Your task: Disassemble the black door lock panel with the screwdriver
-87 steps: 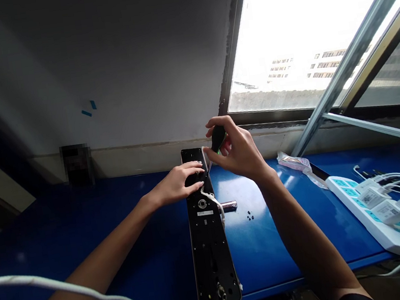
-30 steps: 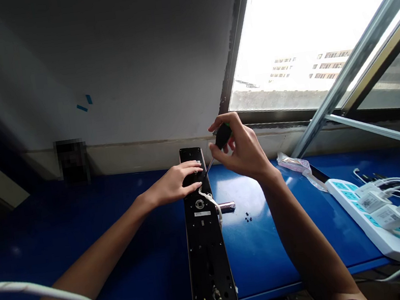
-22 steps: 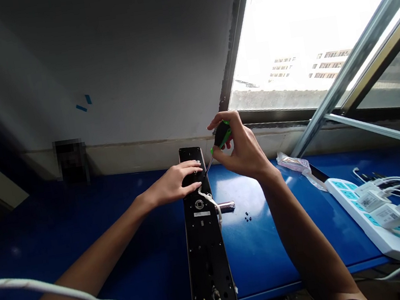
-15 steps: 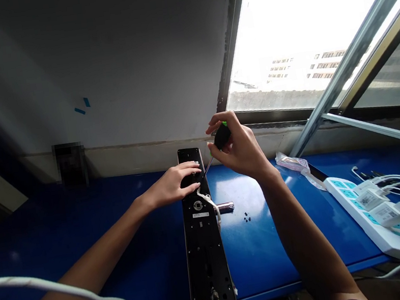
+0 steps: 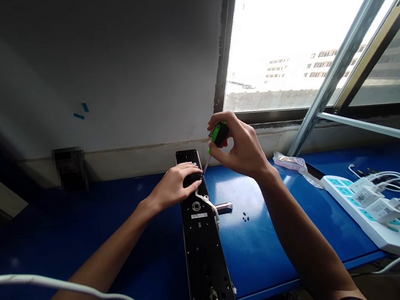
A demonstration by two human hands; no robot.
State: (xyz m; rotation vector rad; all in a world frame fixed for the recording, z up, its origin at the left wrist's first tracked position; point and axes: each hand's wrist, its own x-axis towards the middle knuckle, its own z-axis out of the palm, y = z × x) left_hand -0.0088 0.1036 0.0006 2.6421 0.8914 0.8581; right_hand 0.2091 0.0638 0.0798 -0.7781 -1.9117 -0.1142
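Observation:
A long black door-lock panel [image 5: 203, 249] lies flat on the blue table [image 5: 122, 230], running away from me. My left hand [image 5: 177, 184] rests on the panel's upper part, fingers stretched out and pressing it down. My right hand [image 5: 239, 148] is closed round a screwdriver [image 5: 216, 136] with a black and green handle. The shaft slants down to the left, and its tip meets the panel beside my left fingertips. A white cable [image 5: 208, 204] curls off the panel, and a silver lever handle [image 5: 225, 208] sticks out to its right.
Several small dark screws [image 5: 245, 217] lie on the table right of the panel. A white power strip [image 5: 368, 213] with plugged-in adapters and cables sits at the right edge. A small plastic packet [image 5: 293, 162] lies near the window sill. A white cord [image 5: 75, 294] crosses the lower left.
The screwdriver handle has turned in my right fingers, its green side now showing. Both hands stay in place on the panel; the view has shifted slightly.

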